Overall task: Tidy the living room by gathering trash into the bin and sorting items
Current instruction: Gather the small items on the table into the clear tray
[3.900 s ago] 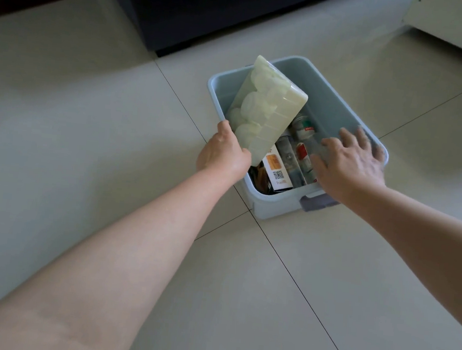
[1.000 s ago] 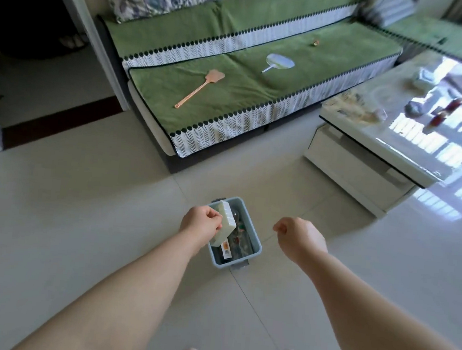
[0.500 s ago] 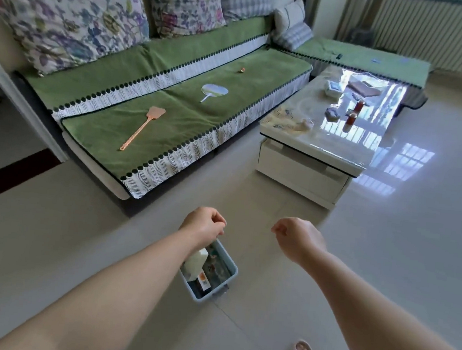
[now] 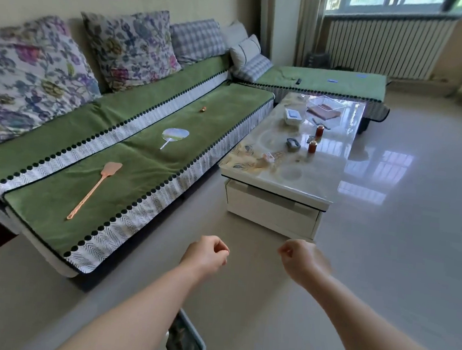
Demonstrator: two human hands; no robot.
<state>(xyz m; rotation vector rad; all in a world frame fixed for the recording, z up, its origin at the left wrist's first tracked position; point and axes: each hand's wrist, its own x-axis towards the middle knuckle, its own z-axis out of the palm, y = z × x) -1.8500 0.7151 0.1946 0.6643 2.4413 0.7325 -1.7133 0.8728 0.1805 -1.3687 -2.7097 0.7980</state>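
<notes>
A: Change since prior frames?
B: Left hand (image 4: 205, 254) off the pale pack, clenched on nothing; right hand (image 4: 302, 262) likewise fisted, empty. Bin step apparently finished.
A: Bin (image 4: 198, 346)?
B: Grey-blue, open-topped, on floor under left forearm, partly cropped. Next candidates: swatter (image 4: 94, 188), fan (image 4: 173, 136) on sofa (image 4: 146, 166).

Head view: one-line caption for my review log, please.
Both hands, left and right, loosely curled and empty above the blue bin, facing a green sofa and cluttered coffee table.

Home living room: cushioned sofa (image 4: 147, 150), coffee table (image 4: 295, 164).
</notes>
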